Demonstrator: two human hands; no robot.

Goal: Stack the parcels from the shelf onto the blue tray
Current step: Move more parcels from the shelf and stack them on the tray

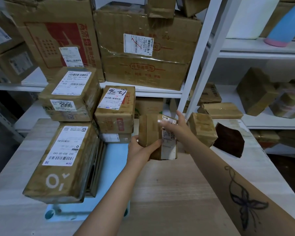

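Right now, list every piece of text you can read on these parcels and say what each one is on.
"2996": white sticker on the front of the upper stacked parcel.
"502 303-00-042", upside down: label on the large front parcel.
"9-21", handwritten and inverted: label on the middle parcel.
Red Chinese print on the two big shelf cartons: too blurred.
Label on the held parcel, gripped by left hand and right hand: too small.
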